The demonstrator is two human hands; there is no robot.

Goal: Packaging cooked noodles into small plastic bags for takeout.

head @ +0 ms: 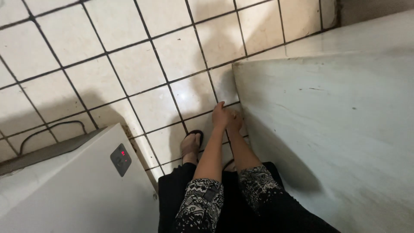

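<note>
Head view: both hands, left hand (pixel 221 115) and right hand (pixel 235 121), fingers pressed together, touch the grey wall (pixel 327 129) low down.

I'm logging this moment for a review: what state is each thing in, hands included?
Left hand: lowered, fingers against the tiled floor, holding nothing visible.
Right hand: beside the left, partly hidden; grip unclear.
White appliance: powered, red light on its grey panel.
Sandal: on the foot, flat on the floor.
Black cable: lying loose on the floor.
White slab: bare, scuffed.
</note>
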